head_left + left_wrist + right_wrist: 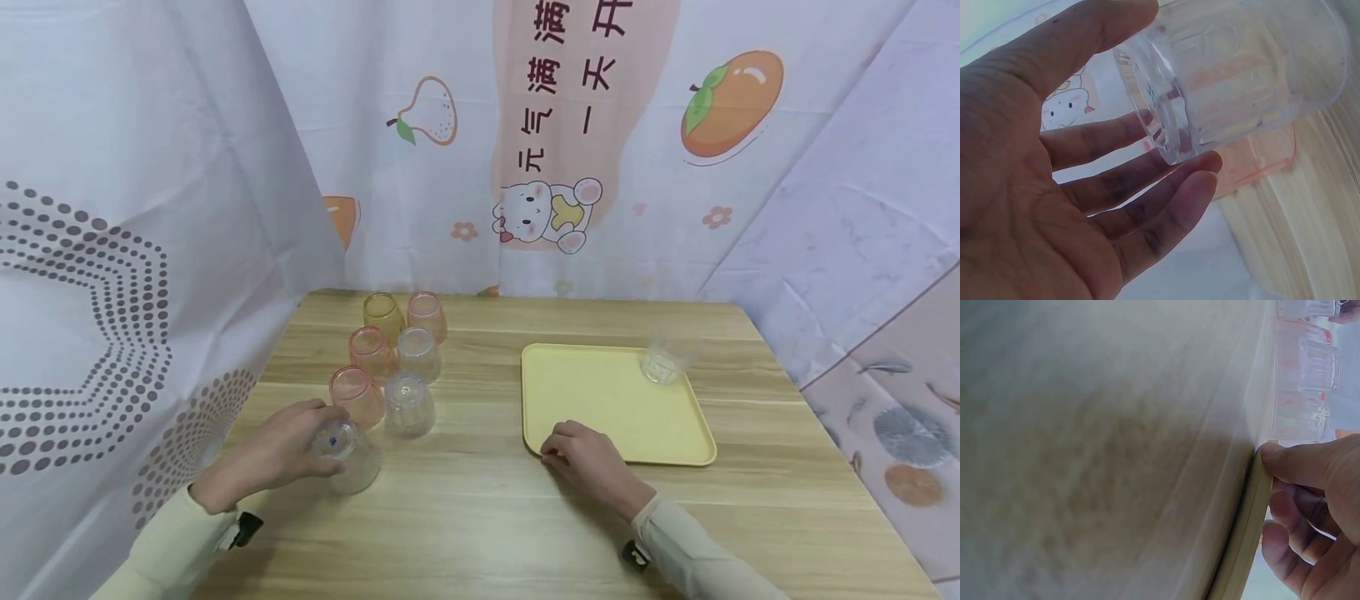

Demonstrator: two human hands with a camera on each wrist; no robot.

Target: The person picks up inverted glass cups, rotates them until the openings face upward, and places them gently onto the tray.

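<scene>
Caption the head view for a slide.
Left hand around an upturned, clear, round tumbler; right hand touching the near-left corner of a shallow, rectangular yellow tray.

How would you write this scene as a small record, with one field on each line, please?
Left hand: left hand holds the nearest clear cup
Held cup: base up; contact with the table not certain
Right hand: right hand holds the rim of the yellow tray, at its near left corner
Cups beyond left hand: one yellow cup, three pink cups, two other clear cups, all base up
On tray: one clear tumbler, toward the far right corner
Surface: wooden table
Backdrop: printed white curtain
</scene>
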